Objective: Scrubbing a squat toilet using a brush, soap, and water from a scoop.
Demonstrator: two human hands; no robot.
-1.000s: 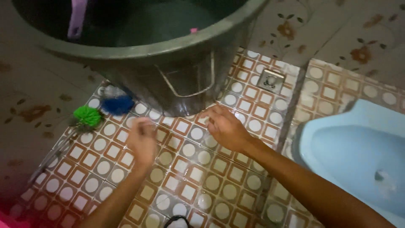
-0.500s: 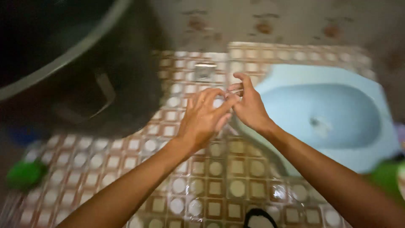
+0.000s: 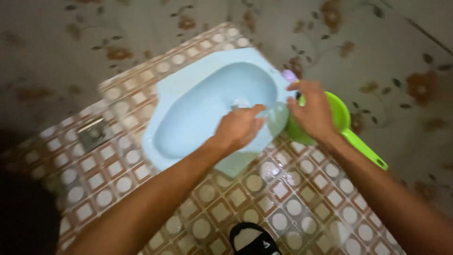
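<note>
Since the view has swung from the dark tub to the pale blue squat toilet (image 3: 207, 108), the left hand (image 3: 240, 127) hovers over its rim with fingers curled, while the right hand (image 3: 314, 111), fingers pressed together, reaches the green dipper (image 3: 342, 123) just beside it.

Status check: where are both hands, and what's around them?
Left hand over blue squat toilet rim, fingers curled, grip unclear. Right hand at green dipper beside the toilet; hold unclear. Small purple thing just beyond. Black sandal on tiled floor.
</note>
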